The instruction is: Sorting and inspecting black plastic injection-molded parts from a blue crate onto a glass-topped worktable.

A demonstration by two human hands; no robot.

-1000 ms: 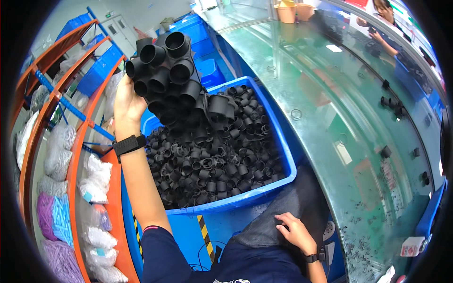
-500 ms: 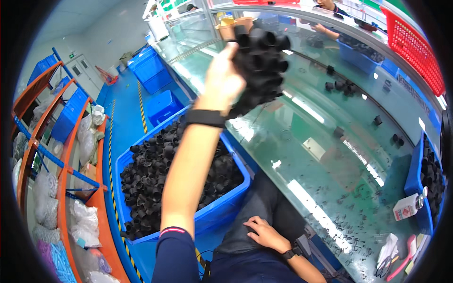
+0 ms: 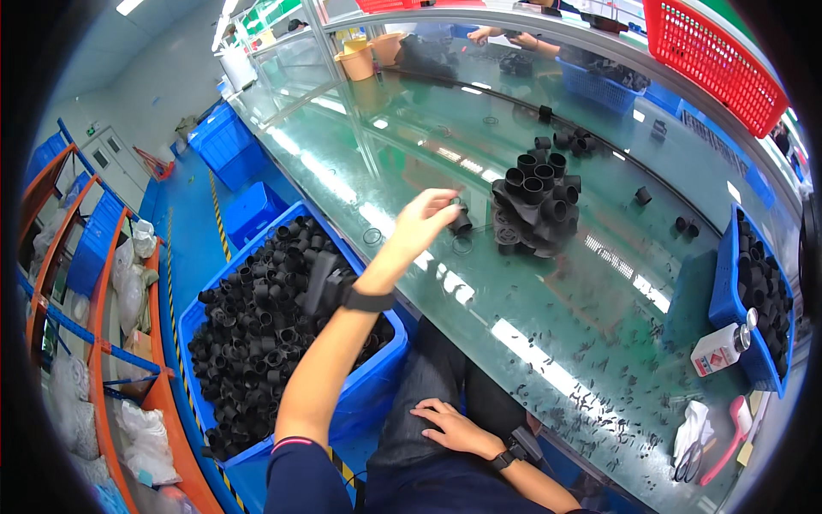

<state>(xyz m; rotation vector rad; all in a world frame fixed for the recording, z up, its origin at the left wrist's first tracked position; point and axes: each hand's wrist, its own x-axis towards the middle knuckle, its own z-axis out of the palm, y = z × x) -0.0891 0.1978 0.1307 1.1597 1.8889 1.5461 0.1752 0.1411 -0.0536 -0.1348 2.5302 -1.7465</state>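
Observation:
A bunch of black pipe fittings (image 3: 535, 201) stands piled on the green glass tabletop (image 3: 479, 283), their round mouths showing at the top. My left hand (image 3: 422, 224) is over the table to the left of that bunch and apart from it, its fingers half bent and loose. One black fitting (image 3: 462, 223) is right at my left fingertips; whether they touch it is hard to tell. My right hand (image 3: 458, 430) lies on my thigh with its fingers spread and nothing in it. Beneath my left forearm is a blue bin (image 3: 385, 364) full of the same fittings.
Loose fittings (image 3: 575, 141) lie farther back on the table. At the right are a blue crate (image 3: 728, 287), a white bottle (image 3: 719, 349), and a pink-handled tool (image 3: 728, 439). Black scraps litter the near tabletop. Orange shelving (image 3: 158, 411) stands left.
The bunch of fittings was held up in my left hand; now it stands on the table, let go. My left hand has come down. The right hand stays on my thigh.

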